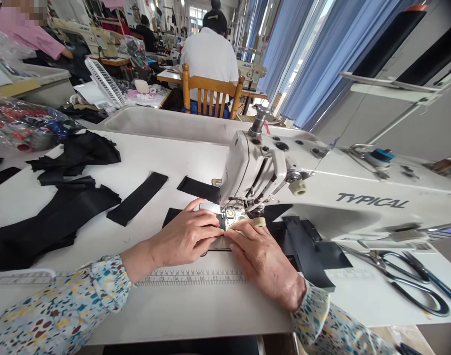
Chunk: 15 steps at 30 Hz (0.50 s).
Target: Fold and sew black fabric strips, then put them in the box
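Note:
A white sewing machine (321, 187) marked TYPICAL stands with its head over the metal needle plate (231, 224). Just in front of the presser foot is a small black fabric piece (221, 222), mostly covered by fingers. My left hand (186, 234) pinches it from the left, fingers bent and pressed together. From the right, the fingertips of my right hand (260, 254) close on its near edge, almost touching the left ones. Behind the left hand, a black fabric strip (198, 187) lies flat, running toward the machine head.
Another black strip (137, 198) and a heap of black cloth (51, 212) lie to the left. Black pieces (310, 251), scissors (406, 276) and a blue-handled tool (434, 276) lie right. A printed ruler (196, 277) crosses the table front. A person in white (210, 59) sits ahead.

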### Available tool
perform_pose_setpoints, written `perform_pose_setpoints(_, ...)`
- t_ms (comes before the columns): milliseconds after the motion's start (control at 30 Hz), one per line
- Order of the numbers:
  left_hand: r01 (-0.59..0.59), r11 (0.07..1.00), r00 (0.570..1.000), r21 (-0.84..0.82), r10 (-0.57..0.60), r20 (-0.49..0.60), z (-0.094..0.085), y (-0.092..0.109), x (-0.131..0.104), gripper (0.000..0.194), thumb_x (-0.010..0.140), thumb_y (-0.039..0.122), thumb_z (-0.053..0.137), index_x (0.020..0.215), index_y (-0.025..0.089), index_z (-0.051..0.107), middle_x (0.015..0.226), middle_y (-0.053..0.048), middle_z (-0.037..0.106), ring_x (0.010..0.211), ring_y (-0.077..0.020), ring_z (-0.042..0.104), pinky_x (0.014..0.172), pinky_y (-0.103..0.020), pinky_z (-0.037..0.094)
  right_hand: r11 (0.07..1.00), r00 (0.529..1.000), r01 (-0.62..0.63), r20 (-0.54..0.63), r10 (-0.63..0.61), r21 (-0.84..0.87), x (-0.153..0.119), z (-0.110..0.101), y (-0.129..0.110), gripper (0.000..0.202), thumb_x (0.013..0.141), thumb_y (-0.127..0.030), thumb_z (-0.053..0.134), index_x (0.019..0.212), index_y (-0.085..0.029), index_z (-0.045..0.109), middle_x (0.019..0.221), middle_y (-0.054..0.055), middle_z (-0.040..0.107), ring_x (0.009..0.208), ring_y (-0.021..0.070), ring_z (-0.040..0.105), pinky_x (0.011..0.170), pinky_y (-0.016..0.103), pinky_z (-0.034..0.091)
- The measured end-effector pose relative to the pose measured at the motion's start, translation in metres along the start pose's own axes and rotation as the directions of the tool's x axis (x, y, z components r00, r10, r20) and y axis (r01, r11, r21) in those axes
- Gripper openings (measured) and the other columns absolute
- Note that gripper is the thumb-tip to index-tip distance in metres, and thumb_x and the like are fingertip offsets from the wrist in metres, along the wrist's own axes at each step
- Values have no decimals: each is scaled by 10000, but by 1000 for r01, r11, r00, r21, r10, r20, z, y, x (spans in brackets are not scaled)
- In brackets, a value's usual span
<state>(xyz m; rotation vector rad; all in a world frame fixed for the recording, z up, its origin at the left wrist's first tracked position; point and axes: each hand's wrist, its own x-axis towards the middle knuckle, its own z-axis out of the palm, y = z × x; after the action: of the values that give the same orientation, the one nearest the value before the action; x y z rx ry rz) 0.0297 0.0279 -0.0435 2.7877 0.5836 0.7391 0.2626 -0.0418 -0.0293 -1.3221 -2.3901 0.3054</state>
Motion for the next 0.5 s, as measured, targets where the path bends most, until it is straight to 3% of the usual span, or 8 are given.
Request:
perform_pose_setpoints(167,-24,999,999,40,23,31,-2,1,1,314,982,72,477,1133,199,721,1011,-43,702,992,-184,654,1225,-587,257,992,997,-78,12,77,96,2,-4,0,278,1027,-167,461,1236,-220,637,1235,84,657,1126,239,597,977,440,485)
perform_pose_setpoints(500,-48,992,997,113,40,71,-6,5,0,328,965,53,443,1061,194,723,998,-47,659,991,-179,649,1258,-580,218,995,999,-46,31,44,83,-1,0,1,354,1046,-202,437,1347,-214,624,1283,93,655,1235,246,566,1071,483,452)
